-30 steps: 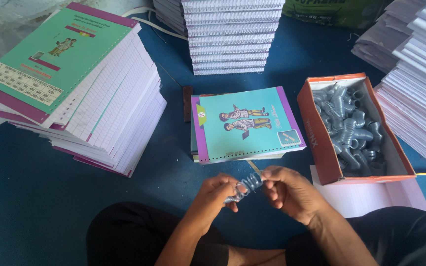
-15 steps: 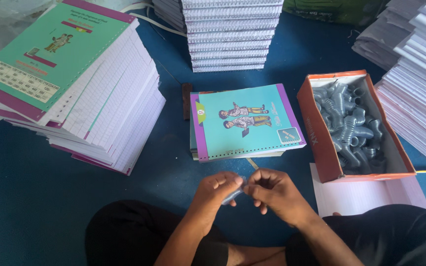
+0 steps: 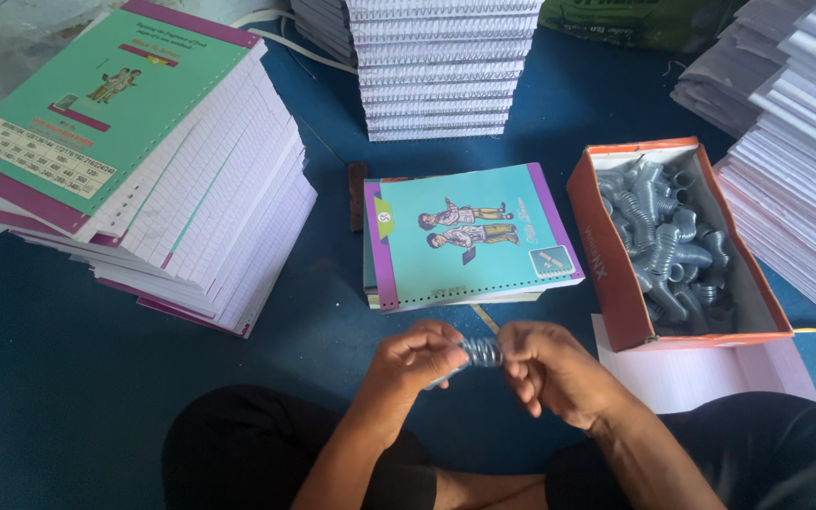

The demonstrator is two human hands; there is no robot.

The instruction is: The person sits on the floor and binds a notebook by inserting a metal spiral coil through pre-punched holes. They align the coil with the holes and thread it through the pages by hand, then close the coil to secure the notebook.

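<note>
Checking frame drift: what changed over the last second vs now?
Both hands stayed together on the metal spiral coil; the left hand and right hand shifted their grip a little, with more coil showing between them than half a second ago. Nothing was picked up or released. The teal notebook, the orange box of coils and the paper stacks are unchanged.

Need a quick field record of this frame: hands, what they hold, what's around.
left hand: grips one end of the wire spiral
right hand: grips the other end
in front: small pile of notebooks, teal cover with purple edge, lying flat
right: open orange box full of grey spirals
left: tall leaning pile of unbound books
far: stack of spiral-bound pads
surface: blue floor
</note>
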